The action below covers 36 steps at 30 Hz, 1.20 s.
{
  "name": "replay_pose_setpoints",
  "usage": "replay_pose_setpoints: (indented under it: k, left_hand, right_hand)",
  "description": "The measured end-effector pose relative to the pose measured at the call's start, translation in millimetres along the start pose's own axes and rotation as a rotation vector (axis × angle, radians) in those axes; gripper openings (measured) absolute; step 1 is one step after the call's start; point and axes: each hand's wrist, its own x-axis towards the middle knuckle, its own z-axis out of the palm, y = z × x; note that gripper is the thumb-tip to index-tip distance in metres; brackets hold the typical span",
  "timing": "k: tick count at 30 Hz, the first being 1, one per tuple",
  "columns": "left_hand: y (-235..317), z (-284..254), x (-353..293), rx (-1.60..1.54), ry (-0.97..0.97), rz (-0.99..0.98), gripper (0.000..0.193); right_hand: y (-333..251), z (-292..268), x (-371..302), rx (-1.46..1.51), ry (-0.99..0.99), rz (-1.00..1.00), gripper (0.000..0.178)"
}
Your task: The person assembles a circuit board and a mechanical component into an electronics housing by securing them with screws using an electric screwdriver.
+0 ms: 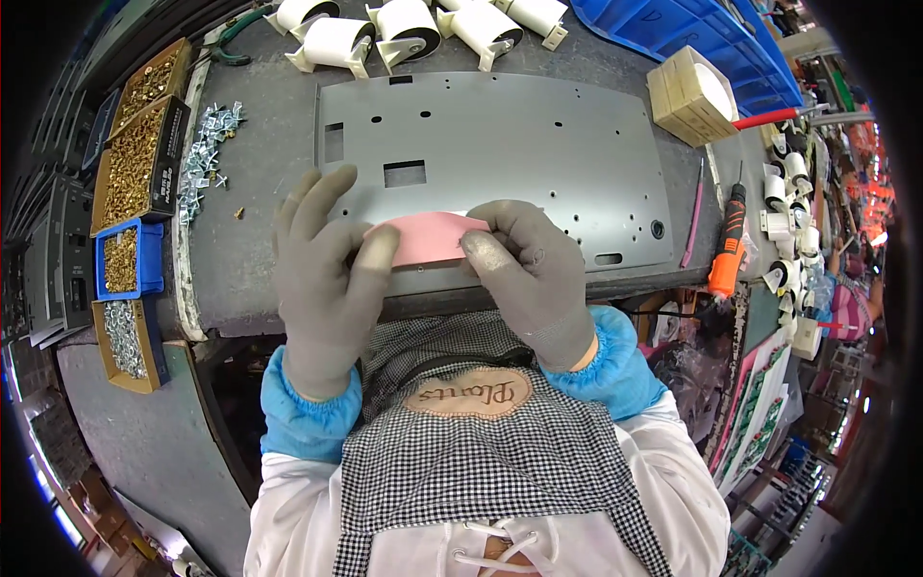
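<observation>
Both my hands wear grey gloves and hold a curved pink strip point(430, 238) by its two ends, over the near edge of a grey metal panel point(500, 135). My left hand point(332, 260) pinches the strip's left end between thumb and index finger, with its other fingers spread upward. At the right end, my right hand point(534, 274) grips it with the thumb in front and the fingers curled behind. The panel lies flat on the dark workbench and has round holes and rectangular cutouts. What the strip is made of I cannot tell.
White casters point(409, 34) stand along the back. Boxes of brass screws point(139, 163), a small blue bin point(130, 258) and loose silver fasteners point(205, 154) lie to the left. To the right are an orange electric screwdriver point(730, 245), a pale block point(690, 96) and a blue crate point(687, 43).
</observation>
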Motion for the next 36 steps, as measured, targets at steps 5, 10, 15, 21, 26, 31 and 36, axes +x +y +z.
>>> replay_pose_setpoints:
  k: [5,10,15,21,26,31,36]
  left_hand:
    - [5,11,10,0.371,-0.107,0.062,0.025]
    - [5,19,13,0.424,-0.099,0.059,0.028]
    - [4,23,12,0.475,-0.127,0.066,0.027]
    - [3,26,10,0.545,-0.111,0.083,0.031]
    - [1,30,8,0.514,-0.083,0.084,0.028]
    - [19,28,3,0.452,-0.036,0.179,0.033]
    - [38,32,-6,0.594,-0.318,0.24,0.049]
  right_hand:
    - [12,-3,1,-0.197,0.079,-0.08,0.018]
    - [24,0,5,-0.381,0.086,-0.233,0.024]
    - [27,-2,7,-0.551,0.075,-0.294,0.036]
    - [31,-4,10,-0.652,0.07,-0.359,0.04]
    - [31,-21,9,-0.591,0.065,-0.37,0.044]
    - [27,-81,2,-0.359,0.452,-0.383,0.04]
    - [26,-159,3,-0.267,0.897,-0.232,0.037]
